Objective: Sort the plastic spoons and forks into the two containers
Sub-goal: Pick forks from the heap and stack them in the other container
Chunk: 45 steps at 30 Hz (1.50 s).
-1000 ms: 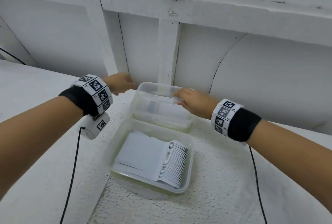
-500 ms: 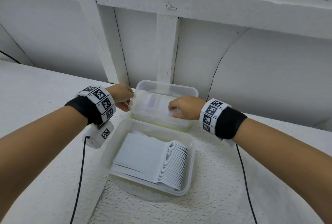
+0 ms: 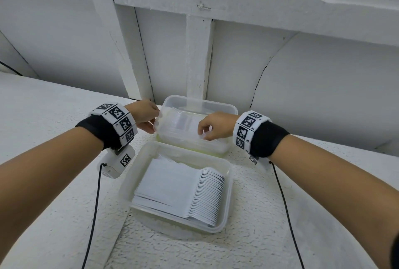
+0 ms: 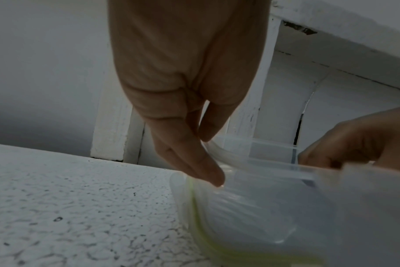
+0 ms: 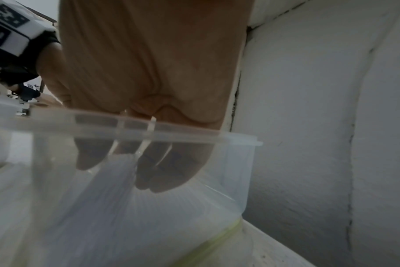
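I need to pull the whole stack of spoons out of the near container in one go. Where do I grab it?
Pinch the stack of spoons across the flat handle block, coming straight down from above. The handles lie packed and level, while the bowls fan out along the right side and would likely slip apart. The near container walls block any side approach, so reach in over the open top.

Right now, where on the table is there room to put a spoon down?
Bare table lies left of the left hand, and more right of the near container, below the right hand. It is crowded in the middle: the far container almost meets the near one, and both hands are at it.
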{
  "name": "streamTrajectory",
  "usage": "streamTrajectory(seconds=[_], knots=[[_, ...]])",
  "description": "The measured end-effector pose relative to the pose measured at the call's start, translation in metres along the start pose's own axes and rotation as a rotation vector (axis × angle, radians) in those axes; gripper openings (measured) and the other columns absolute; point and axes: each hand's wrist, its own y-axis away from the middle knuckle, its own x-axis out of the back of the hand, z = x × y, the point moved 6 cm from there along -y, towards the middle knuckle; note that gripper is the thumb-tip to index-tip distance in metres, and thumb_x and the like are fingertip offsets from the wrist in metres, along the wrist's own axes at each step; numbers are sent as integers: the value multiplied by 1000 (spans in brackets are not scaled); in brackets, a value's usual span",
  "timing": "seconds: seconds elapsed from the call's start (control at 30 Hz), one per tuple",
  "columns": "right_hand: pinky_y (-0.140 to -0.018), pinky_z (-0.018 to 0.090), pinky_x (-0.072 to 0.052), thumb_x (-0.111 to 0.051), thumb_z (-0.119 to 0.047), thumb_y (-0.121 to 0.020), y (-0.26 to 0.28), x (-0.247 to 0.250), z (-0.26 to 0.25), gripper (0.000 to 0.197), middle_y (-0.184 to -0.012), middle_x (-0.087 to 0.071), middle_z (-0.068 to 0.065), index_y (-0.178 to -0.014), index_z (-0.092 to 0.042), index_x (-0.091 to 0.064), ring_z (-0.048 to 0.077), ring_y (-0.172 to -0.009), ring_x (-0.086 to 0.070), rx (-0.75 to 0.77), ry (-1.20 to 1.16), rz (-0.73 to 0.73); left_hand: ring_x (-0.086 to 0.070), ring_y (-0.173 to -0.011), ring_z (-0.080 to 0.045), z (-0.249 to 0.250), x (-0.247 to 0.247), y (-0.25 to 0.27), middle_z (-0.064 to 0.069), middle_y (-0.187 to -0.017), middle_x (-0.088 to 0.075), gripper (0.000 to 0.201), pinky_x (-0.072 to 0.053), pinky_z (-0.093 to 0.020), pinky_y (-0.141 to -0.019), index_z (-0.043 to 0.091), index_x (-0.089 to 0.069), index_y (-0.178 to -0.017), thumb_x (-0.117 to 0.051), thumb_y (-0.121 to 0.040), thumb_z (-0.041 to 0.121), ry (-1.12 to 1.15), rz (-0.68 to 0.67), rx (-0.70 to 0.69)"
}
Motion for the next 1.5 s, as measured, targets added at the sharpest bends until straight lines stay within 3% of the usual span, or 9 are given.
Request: streamTrajectory(seconds=[0.27, 0.47, 0.57, 0.7, 0.83, 0.97, 1.23, 1.37, 1.5], knots=[[-76, 19, -36, -57, -19, -90, 2, 1, 0, 28, -114, -63, 6, -117, -16, -62, 17, -97, -56, 14, -26, 13, -65, -59, -16, -1, -1, 0, -8, -81, -64, 21, -57, -23, -55, 2, -56, -105, -37, -96, 7, 5, -22, 4], [-83, 22, -41, -59, -32, -90, 8, 6, 5, 34, -114, -63, 3, -120, -18, -60, 15, -99, -58, -21, -75, 54, -59, -68, -21, 0, 3, 9, -9, -82, -61, 21, -53, -32, -66, 4, -54, -108, -39, -98, 14, -50, -42, -6], [-91, 25, -43, -58, -33, -91, 24, 20, 8, 32, -114, -64, 2, -118, -17, -61, 14, -104, -58, -38, -106, 158, -58, -76, -21, 3, 12, 20, -4, -84, -60, 22, -51, -29, -65, 7, -54, -112, -41, -98, 18, -113, 30, -46], [-91, 30, -47, -58, -28, -91, 73, 44, 10, 25, -106, -68, 4, -108, -13, -68, 16, -98, -61, -19, -259, 453, -56, -79, -19, 18, 22, 51, -3, -88, -61, 24, -48, -25, -60, 8, -57, -112, -42, -98, 21, -129, 128, -167], [-81, 14, -46, -59, -27, -91, 145, 34, 8, 20, -94, -66, -7, -103, -15, -69, 8, -88, -61, -22, -371, 596, -57, -72, -15, 43, 10, 107, -1, -86, -64, 20, -47, -25, -59, 15, -60, -101, -42, -98, 22, -31, 146, -351], [-72, 2, -41, -59, -27, -90, 217, -8, 8, 16, -85, -60, -23, -98, -19, -70, -3, -81, -59, -62, -401, 621, -56, -58, -6, 64, -34, 171, 2, -75, -63, 21, -47, -22, -57, 17, -62, -88, -43, -98, 19, 65, 49, -513], [-73, 10, -43, -55, -33, -92, 309, -120, 26, 22, -98, -67, -5, -105, -22, -67, 4, -86, -60, -323, -329, 518, -56, -63, -5, 87, -193, 239, 7, -73, -61, 18, -50, -21, -59, 17, -59, -84, -46, -96, 17, -28, -287, -663], [-86, 20, -42, -48, -38, -95, 333, -161, 31, 31, -110, -61, -5, -119, -25, -60, 8, -100, -55, -483, -259, 409, -54, -87, -12, 78, -262, 228, 1, -102, -62, 20, -40, -20, -70, 14, -60, -106, -46, -96, 23, -283, -301, -641], [-94, 27, -40, -43, -40, -96, 344, -183, 33, 35, -124, -54, -5, -128, -29, -54, 13, -114, -48, -559, -189, 364, -52, -107, -24, 64, -300, 216, -11, -129, -43, 39, -40, -26, -84, 10, -41, -130, -44, -97, 30, -454, -330, -556]])
